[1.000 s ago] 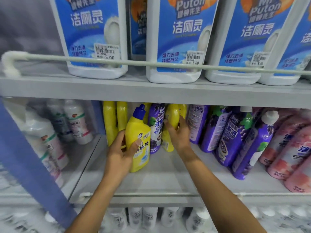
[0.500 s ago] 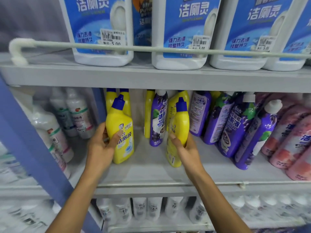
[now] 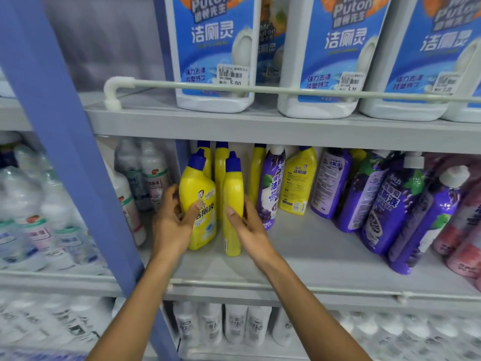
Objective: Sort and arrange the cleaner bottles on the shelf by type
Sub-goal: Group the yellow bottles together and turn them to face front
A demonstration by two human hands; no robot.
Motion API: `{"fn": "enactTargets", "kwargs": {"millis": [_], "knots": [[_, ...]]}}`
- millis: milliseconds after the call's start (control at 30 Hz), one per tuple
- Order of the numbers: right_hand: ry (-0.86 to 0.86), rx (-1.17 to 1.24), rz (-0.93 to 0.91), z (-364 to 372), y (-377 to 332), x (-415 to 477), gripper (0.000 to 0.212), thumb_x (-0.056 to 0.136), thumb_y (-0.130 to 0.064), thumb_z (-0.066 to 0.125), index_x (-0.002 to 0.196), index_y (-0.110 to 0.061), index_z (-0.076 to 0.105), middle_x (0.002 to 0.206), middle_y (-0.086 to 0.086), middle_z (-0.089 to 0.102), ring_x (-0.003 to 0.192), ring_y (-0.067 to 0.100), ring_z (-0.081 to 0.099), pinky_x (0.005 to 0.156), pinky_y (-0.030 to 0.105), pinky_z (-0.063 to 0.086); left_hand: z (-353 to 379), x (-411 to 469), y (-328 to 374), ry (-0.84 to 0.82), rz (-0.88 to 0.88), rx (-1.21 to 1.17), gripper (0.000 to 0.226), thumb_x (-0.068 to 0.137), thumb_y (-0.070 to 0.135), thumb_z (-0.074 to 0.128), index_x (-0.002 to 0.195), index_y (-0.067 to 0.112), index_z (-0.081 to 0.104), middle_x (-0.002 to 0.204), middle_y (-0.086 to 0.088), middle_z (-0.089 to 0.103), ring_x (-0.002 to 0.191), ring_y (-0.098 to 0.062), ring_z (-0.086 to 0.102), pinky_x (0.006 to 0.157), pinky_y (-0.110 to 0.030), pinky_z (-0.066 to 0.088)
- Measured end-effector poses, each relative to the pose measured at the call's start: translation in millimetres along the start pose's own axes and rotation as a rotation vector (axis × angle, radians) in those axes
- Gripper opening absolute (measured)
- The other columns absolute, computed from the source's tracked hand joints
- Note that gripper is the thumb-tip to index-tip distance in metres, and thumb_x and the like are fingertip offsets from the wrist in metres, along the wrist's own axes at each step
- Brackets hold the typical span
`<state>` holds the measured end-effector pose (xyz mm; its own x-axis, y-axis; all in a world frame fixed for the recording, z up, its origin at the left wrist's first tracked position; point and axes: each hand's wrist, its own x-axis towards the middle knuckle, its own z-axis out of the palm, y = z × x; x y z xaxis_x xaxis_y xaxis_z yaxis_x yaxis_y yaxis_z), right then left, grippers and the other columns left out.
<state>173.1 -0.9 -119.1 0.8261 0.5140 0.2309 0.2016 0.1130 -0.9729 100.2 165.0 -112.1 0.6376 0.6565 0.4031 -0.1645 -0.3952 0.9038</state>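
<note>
Two yellow cleaner bottles with blue caps stand side by side at the left end of the middle shelf (image 3: 312,251). My left hand (image 3: 173,225) grips the left yellow bottle (image 3: 199,194), label facing me. My right hand (image 3: 250,227) grips the right yellow bottle (image 3: 233,194), turned edge-on. More yellow bottles (image 3: 220,162) stand behind them. A purple bottle (image 3: 270,188) and another yellow bottle (image 3: 296,183), back label out, stand just to the right.
Several purple bottles (image 3: 385,199) lean at the right, then pink bottles (image 3: 466,230). Large white jugs with blue labels (image 3: 213,48) fill the upper shelf behind a rail (image 3: 260,89). A blue upright post (image 3: 73,152) stands left; white bottles (image 3: 153,175) sit beyond it.
My right hand pulled a yellow bottle out from among the purple ones and carried it left, next to the bottle in my left hand. Both bottles now stand together at the left end.
</note>
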Motion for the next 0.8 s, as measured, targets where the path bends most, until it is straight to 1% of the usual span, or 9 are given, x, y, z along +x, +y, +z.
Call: {"fn": "enactTargets", "kwargs": {"millis": [100, 200, 333, 433, 500, 567, 633, 700, 800], "knots": [[-0.039, -0.014, 0.005, -7.4, 1.0, -0.8, 0.053, 0.099, -0.027, 0.066, 0.149, -0.026, 0.047, 0.136, -0.018, 0.063, 0.120, -0.009, 0.061, 0.091, 0.012, 0.050, -0.3, -1.2, -1.2, 0.027, 0.006, -0.034, 0.050, 0.082, 0.053, 0.073, 0.121, 0.028, 0.054, 0.113, 0.002, 0.073, 0.103, -0.018, 0.073, 0.088, -0.053, 0.060], [0.059, -0.008, -0.043, 2.6, 4.7, 1.7, 0.046, 0.097, -0.022, 0.071, 0.140, -0.024, 0.055, 0.129, -0.012, 0.068, 0.117, -0.001, 0.065, 0.090, 0.017, 0.053, 2.8, -1.7, -1.0, 0.033, 0.035, -0.016, 0.039, 0.090, 0.042, 0.074, 0.120, 0.025, 0.055, 0.112, 0.000, 0.073, 0.102, -0.019, 0.073, 0.086, -0.053, 0.060], [0.140, -0.061, -0.109, 25.6, 10.0, 17.2, 0.044, 0.095, -0.030, 0.073, 0.136, -0.021, 0.059, 0.128, -0.001, 0.071, 0.117, 0.012, 0.068, 0.100, 0.037, 0.057, 10.1, 0.9, 3.2, 0.117, 0.086, 0.052, 0.039, 0.088, 0.044, 0.074, 0.117, 0.025, 0.056, 0.106, 0.001, 0.073, 0.092, -0.019, 0.073, 0.080, -0.049, 0.060], [0.154, -0.041, -0.137, 35.0, 10.4, 27.9, 0.043, 0.097, -0.017, 0.071, 0.138, -0.009, 0.058, 0.128, 0.006, 0.071, 0.112, 0.005, 0.068, 0.095, 0.025, 0.055, 12.9, 9.4, 3.6, 0.137, 0.070, 0.059, 0.042, 0.084, 0.048, 0.073, 0.114, 0.024, 0.055, 0.102, 0.000, 0.073, 0.086, -0.019, 0.072, 0.077, -0.047, 0.060], [0.165, -0.047, -0.132, 38.1, 9.6, 30.0, 0.043, 0.098, -0.015, 0.070, 0.139, -0.010, 0.057, 0.127, 0.003, 0.070, 0.108, -0.002, 0.068, 0.093, 0.018, 0.053, 13.7, 15.4, 4.0, 0.127, 0.043, 0.068, 0.040, 0.086, 0.043, 0.076, 0.112, 0.023, 0.054, 0.101, -0.002, 0.073, 0.084, -0.016, 0.072, 0.076, -0.039, 0.060], [0.159, -0.064, -0.103, 38.3, 7.5, 29.0, 0.043, 0.098, -0.017, 0.070, 0.139, -0.016, 0.056, 0.124, -0.005, 0.069, 0.106, -0.008, 0.066, 0.091, 0.015, 0.053, 15.3, 17.2, 3.7, 0.105, 0.020, 0.067, 0.037, 0.089, 0.032, 0.078, 0.112, 0.019, 0.053, 0.101, -0.003, 0.072, 0.082, -0.008, 0.069, 0.070, -0.016, 0.054], [0.139, -0.083, -0.097, 36.2, 5.4, 27.9, 0.043, 0.099, -0.018, 0.069, 0.139, -0.019, 0.055, 0.122, -0.009, 0.068, 0.105, -0.011, 0.065, 0.091, 0.013, 0.051, 17.5, 16.0, 4.1, 0.096, 0.023, 0.058, 0.036, 0.091, 0.026, 0.077, 0.115, 0.013, 0.053, 0.100, -0.002, 0.070, 0.082, -0.003, 0.067, 0.063, -0.005, 0.046], [0.119, -0.108, -0.089, 34.5, 1.2, 25.5, 0.043, 0.099, -0.020, 0.069, 0.139, -0.017, 0.055, 0.122, -0.010, 0.068, 0.104, -0.014, 0.064, 0.092, 0.013, 0.051, 18.1, 14.2, 3.2, 0.093, 0.034, 0.059, 0.037, 0.092, 0.027, 0.076, 0.117, 0.010, 0.055, 0.099, 0.001, 0.069, 0.084, -0.004, 0.067, 0.065, -0.007, 0.047], [0.187, -0.124, -0.075, 26.4, -7.6, 20.9, 0.050, 0.097, -0.029, 0.071, 0.142, -0.013, 0.054, 0.126, -0.017, 0.065, 0.110, -0.012, 0.061, 0.100, 0.023, 0.051, 15.6, 16.0, -0.4, 0.068, 0.023, 0.052, 0.036, 0.092, 0.029, 0.075, 0.117, 0.011, 0.056, 0.102, -0.001, 0.071, 0.088, -0.014, 0.070, 0.074, -0.023, 0.055]]}}
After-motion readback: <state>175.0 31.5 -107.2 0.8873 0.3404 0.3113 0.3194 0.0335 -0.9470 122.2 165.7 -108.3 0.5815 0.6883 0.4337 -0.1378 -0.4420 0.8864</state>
